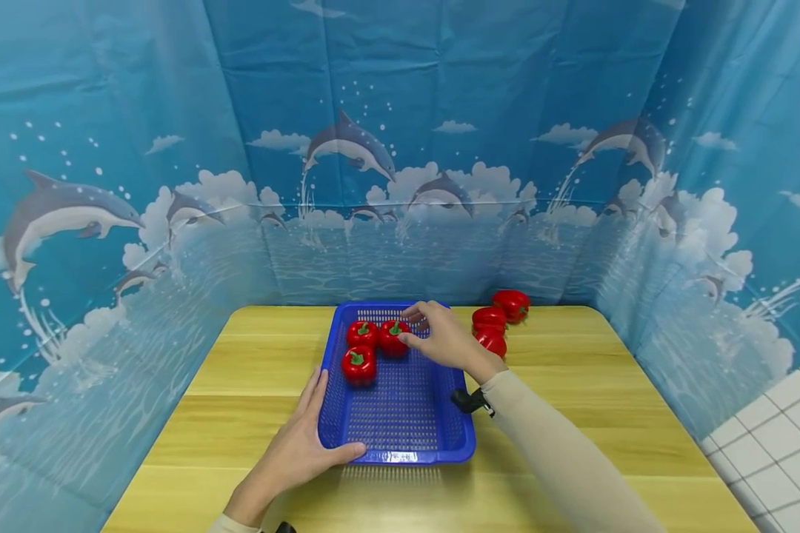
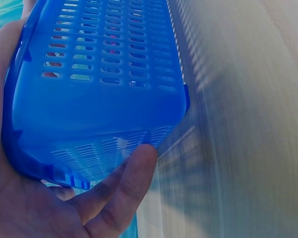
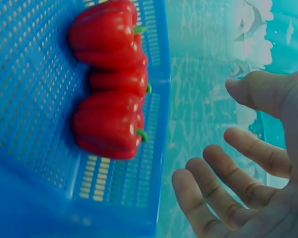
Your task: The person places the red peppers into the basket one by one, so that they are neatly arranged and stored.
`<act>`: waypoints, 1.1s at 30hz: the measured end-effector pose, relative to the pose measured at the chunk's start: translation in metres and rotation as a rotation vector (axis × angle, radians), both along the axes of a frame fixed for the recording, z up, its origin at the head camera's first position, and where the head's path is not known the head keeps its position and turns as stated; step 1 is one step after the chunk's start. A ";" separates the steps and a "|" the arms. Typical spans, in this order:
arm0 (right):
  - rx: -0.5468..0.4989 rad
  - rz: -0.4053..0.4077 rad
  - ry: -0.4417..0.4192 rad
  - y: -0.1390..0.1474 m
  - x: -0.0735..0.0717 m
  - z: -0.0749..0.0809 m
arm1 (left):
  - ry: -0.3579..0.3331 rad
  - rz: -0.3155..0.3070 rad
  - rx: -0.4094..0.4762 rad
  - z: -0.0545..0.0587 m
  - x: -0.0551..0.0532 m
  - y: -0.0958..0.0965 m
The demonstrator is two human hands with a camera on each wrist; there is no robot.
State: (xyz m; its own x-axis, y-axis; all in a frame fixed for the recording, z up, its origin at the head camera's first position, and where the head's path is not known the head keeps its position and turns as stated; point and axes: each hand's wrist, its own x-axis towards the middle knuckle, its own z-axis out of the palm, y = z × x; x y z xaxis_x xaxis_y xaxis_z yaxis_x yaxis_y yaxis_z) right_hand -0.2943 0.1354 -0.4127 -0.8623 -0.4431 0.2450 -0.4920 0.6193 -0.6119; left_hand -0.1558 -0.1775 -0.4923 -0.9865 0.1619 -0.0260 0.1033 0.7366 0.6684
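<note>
A blue plastic basket (image 1: 400, 456) with slotted walls stands on the table. Three red bell peppers with green stems sit at its far left: one (image 1: 363, 334) at the back, another (image 1: 358, 366) nearer, and a third (image 1: 394, 339) to the right. My left hand (image 1: 300, 437) holds the near left corner, thumb along the near rim and fingers against the outside of the left wall (image 2: 94, 109). Above the basket's far right part is my right hand (image 1: 447, 339), fingers spread apart and nothing between them. In the right wrist view it is apart from the peppers (image 3: 109, 124).
Right of the basket, more red peppers (image 1: 489, 320) lie in a row toward the table's back edge. The yellow wood-grain table (image 1: 573, 414) backs onto a dolphin-print curtain (image 1: 400, 244). White tiles (image 1: 780, 437) show beyond the right edge.
</note>
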 end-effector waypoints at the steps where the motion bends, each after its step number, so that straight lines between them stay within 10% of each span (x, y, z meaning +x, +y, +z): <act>1: -0.005 -0.005 -0.005 0.004 0.000 0.000 | 0.001 -0.001 0.002 -0.001 0.000 0.000; 33: -0.067 -0.197 0.094 0.114 -0.015 -0.034 | 0.003 -0.004 -0.003 0.002 0.002 -0.001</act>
State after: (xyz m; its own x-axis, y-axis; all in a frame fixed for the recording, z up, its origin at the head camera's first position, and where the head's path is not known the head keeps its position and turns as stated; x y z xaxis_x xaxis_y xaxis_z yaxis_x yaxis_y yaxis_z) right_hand -0.3088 0.2491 -0.4471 -0.9026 -0.2488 0.3513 -0.4225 0.6685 -0.6121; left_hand -0.1538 -0.1787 -0.4898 -0.9859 0.1656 -0.0239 0.1079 0.7382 0.6659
